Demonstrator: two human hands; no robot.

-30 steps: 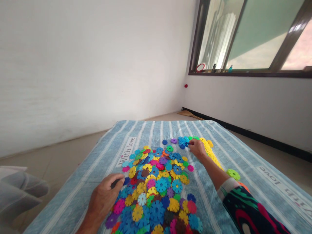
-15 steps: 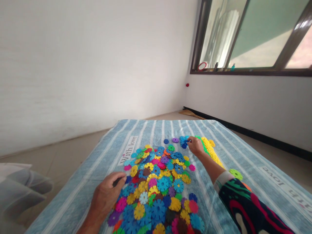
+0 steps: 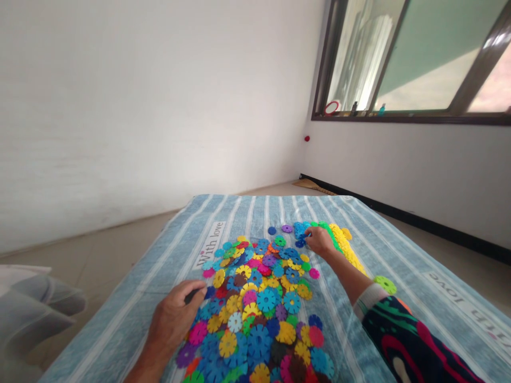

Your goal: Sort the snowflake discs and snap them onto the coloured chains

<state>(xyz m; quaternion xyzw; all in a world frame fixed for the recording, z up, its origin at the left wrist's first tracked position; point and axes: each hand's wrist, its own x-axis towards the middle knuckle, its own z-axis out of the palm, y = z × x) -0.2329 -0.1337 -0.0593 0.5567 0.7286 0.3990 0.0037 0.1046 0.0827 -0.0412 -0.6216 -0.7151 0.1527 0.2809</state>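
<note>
A heap of multicoloured plastic snowflake discs (image 3: 268, 299) covers the middle of the striped cloth (image 3: 159, 266). At the heap's left edge is my left hand (image 3: 175, 314), thumb and fingers closed on a dark disc, with a dark blue disc (image 3: 209, 292) at its fingertips. My right hand (image 3: 320, 240) reaches to the far side, pinching a blue disc (image 3: 307, 234) beside a small group of blue discs (image 3: 299, 230). Just right of this hand run a row of green discs (image 3: 333, 236) and a long row of yellow discs (image 3: 348, 250).
A purple disc (image 3: 287, 229) and a single dark blue disc (image 3: 272, 230) lie apart beyond the heap. Near my right sleeve are a lime green disc (image 3: 385, 284) and an orange disc (image 3: 404, 305). White walls and a window (image 3: 411, 58) stand beyond the cloth.
My right hand has shifted slightly left and nearer, its pinched blue disc still at the edge of the blue group. My left hand stays almost in place.
</note>
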